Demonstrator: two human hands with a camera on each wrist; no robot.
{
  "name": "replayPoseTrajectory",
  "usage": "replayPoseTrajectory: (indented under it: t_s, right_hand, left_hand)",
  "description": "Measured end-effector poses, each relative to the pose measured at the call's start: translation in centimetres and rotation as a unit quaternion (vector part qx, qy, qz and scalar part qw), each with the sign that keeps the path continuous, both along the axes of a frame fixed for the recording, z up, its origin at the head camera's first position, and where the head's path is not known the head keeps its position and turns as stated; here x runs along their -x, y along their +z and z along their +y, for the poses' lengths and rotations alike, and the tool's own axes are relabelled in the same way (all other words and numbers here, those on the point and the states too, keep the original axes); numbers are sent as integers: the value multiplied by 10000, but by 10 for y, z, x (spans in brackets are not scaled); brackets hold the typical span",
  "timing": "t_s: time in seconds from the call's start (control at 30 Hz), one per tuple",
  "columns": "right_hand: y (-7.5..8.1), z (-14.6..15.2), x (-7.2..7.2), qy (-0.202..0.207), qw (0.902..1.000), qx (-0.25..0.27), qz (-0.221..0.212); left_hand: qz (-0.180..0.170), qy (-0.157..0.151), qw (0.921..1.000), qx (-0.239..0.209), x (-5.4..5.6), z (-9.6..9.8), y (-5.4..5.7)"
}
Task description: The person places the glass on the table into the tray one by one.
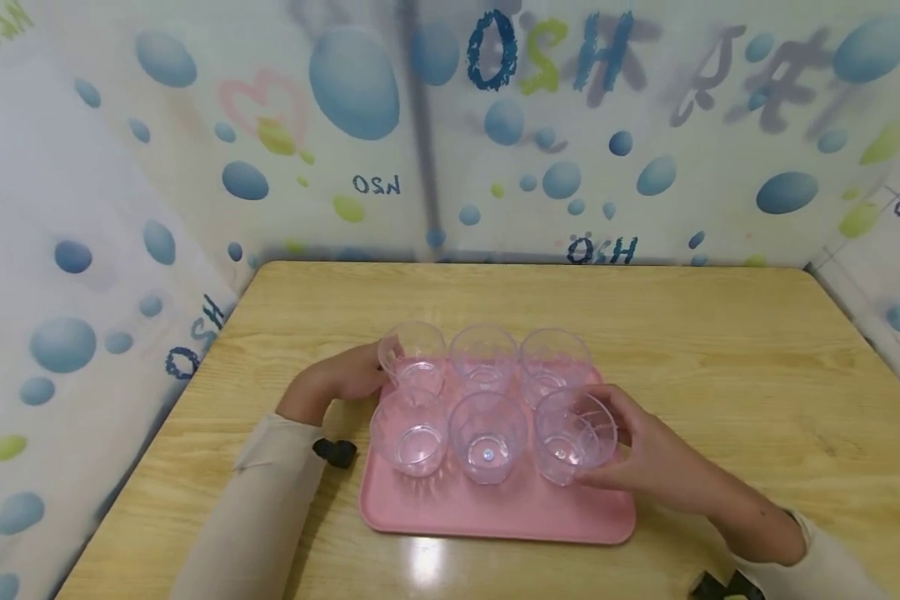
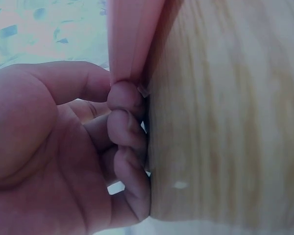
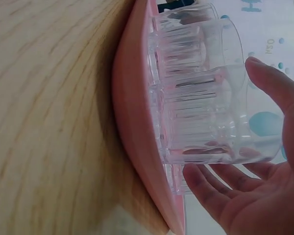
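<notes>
Several clear plastic cups stand upright in two rows on a pink tray (image 1: 495, 521). My right hand (image 1: 645, 458) is around the front right cup (image 1: 570, 437), thumb on its near side and fingers on the far side. In the right wrist view, this cup (image 3: 220, 117) stands between the thumb and the fingers, its base on the tray. My left hand (image 1: 356, 371) is at the tray's left edge, beside the back left cup (image 1: 414, 354). The left wrist view has the thumb and curled fingers (image 2: 127, 129) of that hand pinching the tray's rim (image 2: 130, 39).
The tray lies on a wood-grain table (image 1: 315, 292) that meets a patterned wall (image 1: 465, 150) at its back. A black strap piece (image 1: 335, 452) hangs at the left sleeve. Another dark strap part (image 1: 723, 586) is near the right sleeve.
</notes>
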State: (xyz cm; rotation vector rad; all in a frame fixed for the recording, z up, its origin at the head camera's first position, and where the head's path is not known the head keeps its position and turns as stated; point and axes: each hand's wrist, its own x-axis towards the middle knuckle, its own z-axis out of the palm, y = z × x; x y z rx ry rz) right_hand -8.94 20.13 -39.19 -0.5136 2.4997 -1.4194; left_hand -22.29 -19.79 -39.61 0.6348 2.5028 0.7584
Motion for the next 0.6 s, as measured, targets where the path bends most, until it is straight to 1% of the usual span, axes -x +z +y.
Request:
replayPoseTrajectory:
  t_s: [0.07, 0.13, 0.23, 0.4, 0.53, 0.6]
  right_hand:
    - [-1, -1, 1, 22, 10000, 7, 41]
    - [-2, -2, 1, 54, 10000, -14, 59]
    - [-4, -2, 2, 112, 9999, -55, 19]
    - [-5, -2, 1, 110, 9998, -118, -71]
    - [0, 0, 1, 218, 9994, -59, -260]
    - [4, 3, 2, 284, 9994, -53, -194]
  left_hand:
    - [-9, -21, 10000, -30, 0, 0, 0]
    - [22, 20, 10000, -42, -1, -1, -1]
    - [37, 44, 10000, -29, -2, -2, -3]
    - [57, -36, 10000, -52, -1, -2, -4]
    - [80, 75, 9999, -133, -2, -4, -3]
    - [11, 217, 9997, -55, -4, -7, -3]
